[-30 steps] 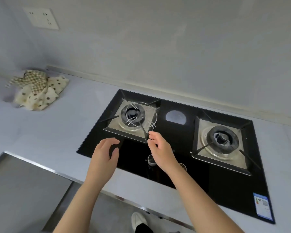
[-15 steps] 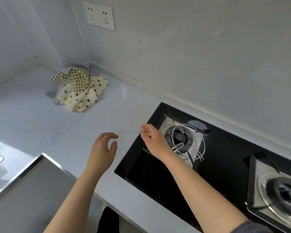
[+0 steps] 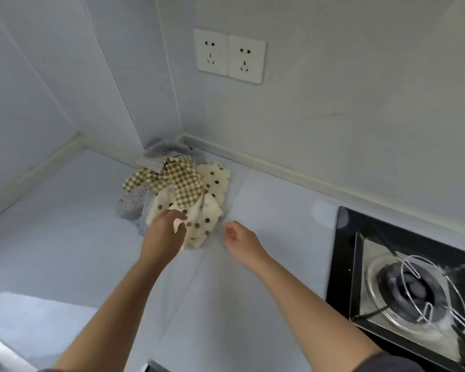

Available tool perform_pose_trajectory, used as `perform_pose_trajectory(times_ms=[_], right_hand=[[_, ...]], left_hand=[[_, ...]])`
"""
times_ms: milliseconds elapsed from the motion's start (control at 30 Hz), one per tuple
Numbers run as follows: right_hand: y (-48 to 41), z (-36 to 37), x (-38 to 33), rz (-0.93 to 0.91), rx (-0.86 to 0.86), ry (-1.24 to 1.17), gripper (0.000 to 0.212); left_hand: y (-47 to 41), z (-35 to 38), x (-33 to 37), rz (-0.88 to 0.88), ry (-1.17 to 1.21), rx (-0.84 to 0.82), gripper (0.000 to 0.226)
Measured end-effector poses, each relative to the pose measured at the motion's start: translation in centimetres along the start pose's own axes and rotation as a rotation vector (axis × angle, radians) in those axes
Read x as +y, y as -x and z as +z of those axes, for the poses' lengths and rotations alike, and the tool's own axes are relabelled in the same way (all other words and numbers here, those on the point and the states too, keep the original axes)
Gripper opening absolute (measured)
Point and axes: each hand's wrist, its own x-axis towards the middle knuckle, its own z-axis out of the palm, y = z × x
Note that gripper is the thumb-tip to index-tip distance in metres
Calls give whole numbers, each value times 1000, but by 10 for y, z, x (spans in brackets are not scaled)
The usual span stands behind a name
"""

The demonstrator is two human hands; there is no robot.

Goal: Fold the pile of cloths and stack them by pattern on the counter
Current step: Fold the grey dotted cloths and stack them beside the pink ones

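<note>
A crumpled pile of cloths lies in the counter's back corner. It holds a cream cloth with brown dots (image 3: 210, 200), a brown checked cloth (image 3: 183, 183) on top and a grey speckled cloth (image 3: 130, 205) underneath on the left. My left hand (image 3: 163, 233) is at the near edge of the dotted cloth, with thumb and forefinger apart and the cloth showing between them. Just right of the pile, my right hand (image 3: 238, 236) hovers over the counter, fingers loosely curled and holding nothing.
The pale counter (image 3: 274, 210) runs from the corner to a black gas hob (image 3: 341, 264) at the right, whose burner carries a wire ring (image 3: 427, 291). A double wall socket (image 3: 230, 59) is above the pile. A lower surface edge (image 3: 24, 312) shows at the bottom left.
The view has swung left from the hob to the corner pile. Both hands moved forward and left; my left hand went from mid-air to the dotted cloth's edge.
</note>
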Motion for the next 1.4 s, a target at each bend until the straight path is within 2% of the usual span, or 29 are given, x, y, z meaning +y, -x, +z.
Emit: perform_pose_trajectory(times_ms=[167, 233, 300, 333, 400, 467, 533, 600, 700, 767, 833, 900, 967, 1000, 1067, 1133, 1200, 1267, 1400], right_hand=[[-52, 27, -50, -56, 6, 70, 47], [-69, 34, -66, -88, -17, 100, 51], [-83, 43, -78, -95, -52, 125, 54], [-87, 45, -80, -92, -73, 147, 55], [-94, 48, -84, -82, -98, 179, 55], [-97, 48, -84, -70, -84, 165, 54], [-96, 47, -86, -63, -57, 100, 53], [-91, 46, -85, -65, -11, -12, 53], [-76, 45, -88, -117, 65, -233, 54], [-67, 38, -91, -118, 96, -371, 37], [-54, 23, -92, -32, 182, -491, 10], [-37, 6, -82, 157, 176, -688, 27], [-16, -5, -58, 353, 268, -671, 61], [-11, -8, -41, 317, 300, -615, 62], [7, -21, -6, 308, 376, -674, 43], [17, -28, 33, 313, 473, -517, 36], [20, -24, 57, 297, 515, -353, 32], [19, -20, 74, 260, 501, -220, 33], [9, -14, 87, 194, 511, 162, 42]], left_hand=[[-75, -20, -47, -265, -101, 211, 34], [-90, -21, -59, -406, -71, 161, 41], [-98, -20, -70, -447, -85, 69, 42], [-98, -20, -74, -428, -88, 64, 39], [-97, -24, -78, -319, 18, 169, 28], [-92, -32, -69, -179, 268, 287, 20], [-86, -45, -47, -96, 526, 314, 16], [-79, -56, -23, -1, 660, 276, 17], [-68, -65, 9, 124, 849, 113, 15], [-60, -63, 29, 198, 968, 3, 14], [-54, -54, 47, 263, 891, -66, 14], [-50, -34, 55, 289, 673, -153, 12], [-39, -9, 59, 301, 477, -290, 25], [-33, 4, 57, 313, 401, -356, 32], [-18, 33, 53, 341, 245, -484, 40], [-3, 61, 50, 291, 144, -599, 30], [6, 80, 45, 144, 143, -583, 17], [11, 96, 43, 30, 116, -470, 28], [12, 115, 36, 156, -203, -348, 35]])
